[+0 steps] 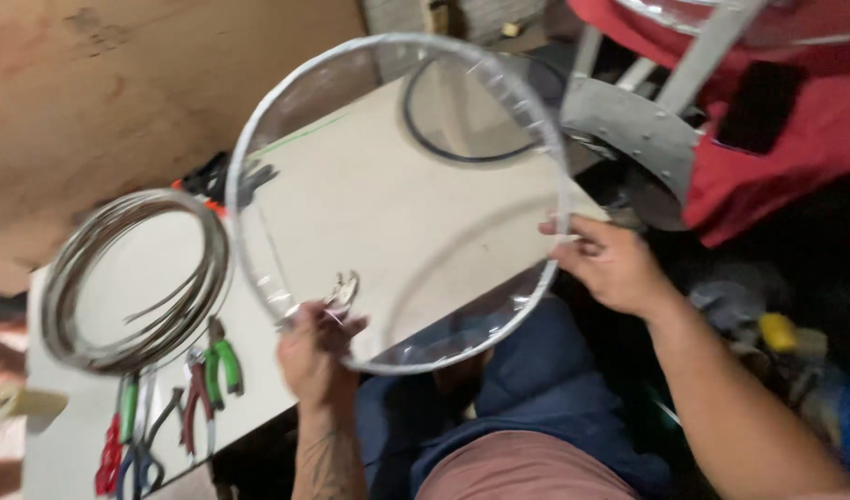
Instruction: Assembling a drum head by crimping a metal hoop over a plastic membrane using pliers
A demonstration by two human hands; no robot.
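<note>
Hoop [258, 139] of silvery metal with clear film across it is held tilted above the near edge of the table [369, 199], spanning both hands. Its lower rim is gripped by the left hand [316, 347], clenched there together with small pliers [342, 294]. Its right rim is pinched by the right hand [610, 264], so the hoop lies between the grips. A wire coil [133, 278] rests at the table's left edge.

Bare tabletop [388, 204] inside the metal hoop [258, 120]; wire coil [133, 278] and pliers [212, 370] crowding its left end.
</note>
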